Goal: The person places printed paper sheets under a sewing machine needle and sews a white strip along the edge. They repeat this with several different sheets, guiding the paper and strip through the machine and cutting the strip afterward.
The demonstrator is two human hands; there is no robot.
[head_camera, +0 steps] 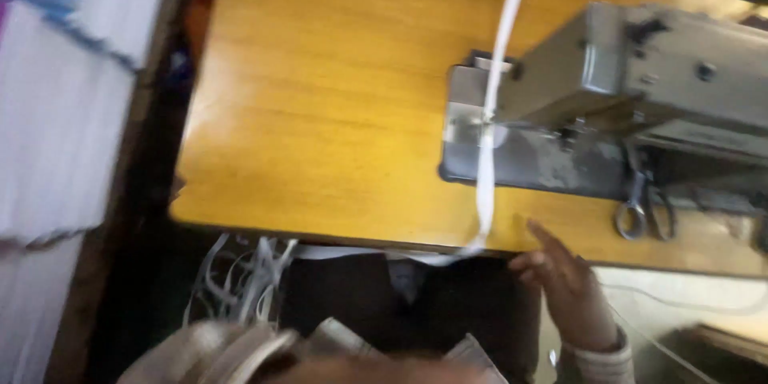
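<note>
One white strip of tape (486, 184) runs across the yellow wooden table (320, 112), passing from the far edge down under the head of the grey sewing machine (640, 80), over the metal plate (464, 116) at the needle, and off the near edge, where it curls away to the left below the tabletop. Just right of where it drops, the right hand (564, 284) rests at the table's front edge with its forefinger stretched up onto the wood and the other fingers loosely curled; it grips nothing and sits near the strip without touching it. Guiding such a narrow strip well probably calls for keeping it straight and flat in line with the needle, with light, even tension from the near side. No left hand can be seen. A pair of scissors (640, 208) lies on the machine bed to the right, well apart from the strip. Loose white strips (240, 280) hang in a bunch under the table's left front, and pale stacked material (56, 112) fills the left side.
</note>
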